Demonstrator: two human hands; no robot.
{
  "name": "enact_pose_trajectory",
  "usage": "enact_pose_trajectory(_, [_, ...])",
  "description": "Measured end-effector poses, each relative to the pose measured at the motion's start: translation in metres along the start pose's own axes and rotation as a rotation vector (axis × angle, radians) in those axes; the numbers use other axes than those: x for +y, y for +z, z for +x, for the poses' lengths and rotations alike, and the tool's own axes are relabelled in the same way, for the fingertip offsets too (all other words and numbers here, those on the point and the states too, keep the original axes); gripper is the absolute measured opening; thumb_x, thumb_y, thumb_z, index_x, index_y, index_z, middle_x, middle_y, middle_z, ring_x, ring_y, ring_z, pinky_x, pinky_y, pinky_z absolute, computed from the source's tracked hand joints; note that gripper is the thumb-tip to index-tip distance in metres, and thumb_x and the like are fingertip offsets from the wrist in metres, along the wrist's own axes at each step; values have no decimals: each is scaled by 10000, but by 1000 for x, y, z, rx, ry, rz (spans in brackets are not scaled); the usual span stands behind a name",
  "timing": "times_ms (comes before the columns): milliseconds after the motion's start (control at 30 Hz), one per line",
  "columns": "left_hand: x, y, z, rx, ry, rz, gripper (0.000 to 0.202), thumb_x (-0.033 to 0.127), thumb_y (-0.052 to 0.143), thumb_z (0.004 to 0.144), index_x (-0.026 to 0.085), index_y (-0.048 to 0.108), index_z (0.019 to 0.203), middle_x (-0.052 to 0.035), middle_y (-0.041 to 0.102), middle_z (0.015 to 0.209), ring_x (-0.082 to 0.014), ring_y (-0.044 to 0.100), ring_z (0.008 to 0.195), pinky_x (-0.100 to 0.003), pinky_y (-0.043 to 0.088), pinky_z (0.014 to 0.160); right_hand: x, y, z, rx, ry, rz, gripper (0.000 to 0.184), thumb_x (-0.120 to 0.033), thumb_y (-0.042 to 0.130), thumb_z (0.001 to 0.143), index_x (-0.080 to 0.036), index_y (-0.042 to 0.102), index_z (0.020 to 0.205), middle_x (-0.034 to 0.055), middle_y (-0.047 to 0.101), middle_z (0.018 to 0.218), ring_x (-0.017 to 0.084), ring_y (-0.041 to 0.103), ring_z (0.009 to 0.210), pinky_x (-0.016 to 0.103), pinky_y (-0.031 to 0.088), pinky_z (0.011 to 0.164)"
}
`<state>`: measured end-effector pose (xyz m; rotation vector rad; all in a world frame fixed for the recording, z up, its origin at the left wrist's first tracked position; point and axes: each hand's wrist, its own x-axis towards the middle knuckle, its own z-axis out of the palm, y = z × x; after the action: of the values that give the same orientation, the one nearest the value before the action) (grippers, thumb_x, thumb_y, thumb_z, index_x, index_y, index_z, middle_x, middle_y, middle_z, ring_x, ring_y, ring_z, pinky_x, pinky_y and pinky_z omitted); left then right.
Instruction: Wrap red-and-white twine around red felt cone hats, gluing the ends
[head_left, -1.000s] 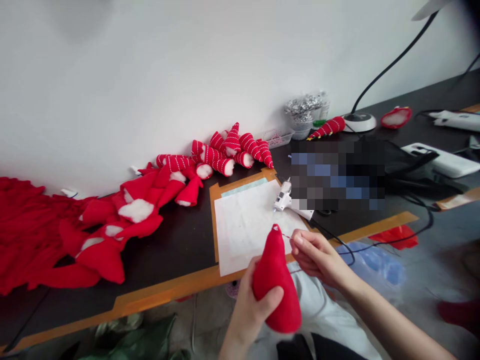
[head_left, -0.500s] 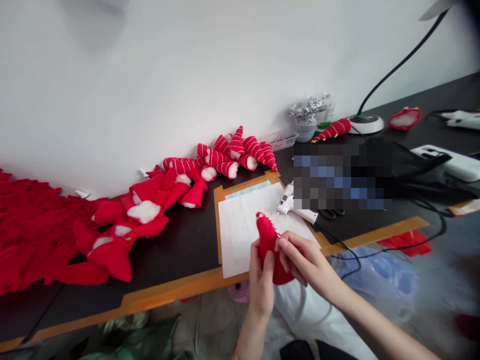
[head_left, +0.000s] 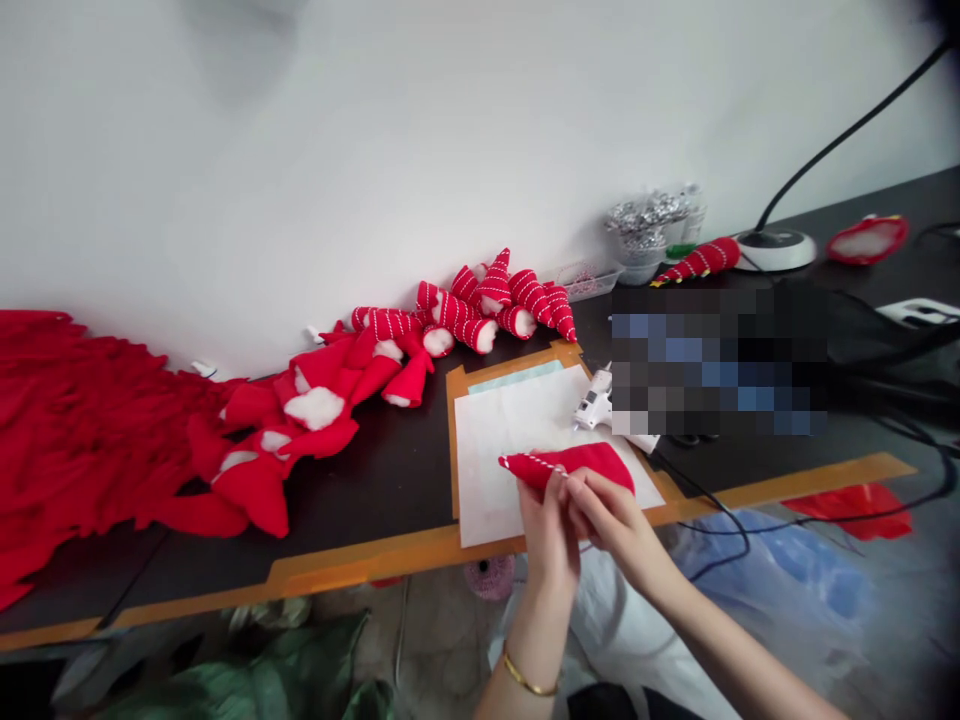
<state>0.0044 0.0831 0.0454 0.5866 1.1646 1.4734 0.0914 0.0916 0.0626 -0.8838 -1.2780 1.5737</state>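
A red fabric cone (head_left: 604,462) lies sideways over the white sheet (head_left: 487,425), its narrow tip pointing left. My left hand (head_left: 549,530) is closed around it from below, with the fingers partly hidden. Along the cone's side runs a thin red-and-white cord (head_left: 534,464) from the tip. My right hand (head_left: 611,515) pinches this cord against the cone, close to the left thumb. Just beyond the hands, a white glue gun (head_left: 598,398) rests on the sheet's right part, its nozzle toward the left.
Cord-wrapped red cones (head_left: 457,310) lie by the wall. Plain stuffed cones (head_left: 315,410) and a red fabric heap (head_left: 90,430) are at left. Silver tinsel (head_left: 645,220) fills a tub behind. A lamp base (head_left: 776,248) and black cable (head_left: 709,490) are at right. Orange tape (head_left: 360,568) lines the table edge.
The cone has turned from tip-up to lying sideways, tip left. Both hands turned with it, and the right still pinches the cord. The camera view has shifted slightly left.
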Motion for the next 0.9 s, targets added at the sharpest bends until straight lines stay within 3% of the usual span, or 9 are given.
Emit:
enact_pose_trajectory(100, [0,-15,-5,-26,-10,-174,556,348,835,705,239,545,1167,-38,700,1064,-199,691,942,-297,534,811,10,-11,9,20,-19,-42,468,-627,567,937,-203,570,739,-65,424,536,106,365,478,236,290,443])
enact_pose_trajectory(200, [0,-29,-8,1,-1,-186,660,316,857,716,255,536,1290,-59,706,1196,-225,692,1074,-324,536,909,11,-13,8,-7,-45,-96,445,-584,537,971,-201,588,751,-40,500,580,126,445,526,247,364,504])
enact_pose_trajectory(367, [-4,-35,-1,123,34,-60,479,467,847,721,174,631,1033,-75,743,1025,-220,716,953,-328,553,871,10,-10,-3,-118,-153,-321,409,-481,501,1017,-196,623,751,27,654,702,183,595,667,280,452,634])
enact_pose_trajectory(467, [-3,-33,-1,143,66,14,491,502,832,727,169,629,1025,-68,737,970,-210,714,899,-305,557,815,10,-12,-7,-161,-169,-402,354,-434,482,1032,-201,639,816,30,670,729,186,605,658,287,458,643])
enact_pose_trajectory(600, [8,-34,-8,16,61,0,539,408,795,808,229,558,1258,-42,736,1014,-189,714,927,-299,552,849,5,-16,-8,-109,-201,-419,307,-383,456,1045,-200,635,875,43,685,787,188,618,696,284,467,670])
enact_pose_trajectory(733, [17,-38,-10,-180,-17,-65,543,315,846,752,216,599,1225,-73,717,1176,-230,700,1051,-344,543,927,4,-18,-3,-68,-197,-380,341,-394,472,1034,-206,559,763,0,587,666,154,534,603,254,417,577])
enact_pose_trajectory(800, [14,-42,-6,-181,-8,-62,557,288,876,712,199,620,1198,-76,731,1137,-235,703,1036,-362,540,939,6,-20,0,-70,-189,-363,358,-404,466,1036,-207,540,747,-9,561,654,150,516,602,253,405,572])
enact_pose_trajectory(900, [3,-47,3,-73,81,13,402,341,848,754,157,672,1065,-85,745,1032,-243,706,999,-375,542,929,10,-20,0,-117,-184,-367,360,-405,452,1046,-200,554,767,-5,568,690,149,515,638,257,402,606])
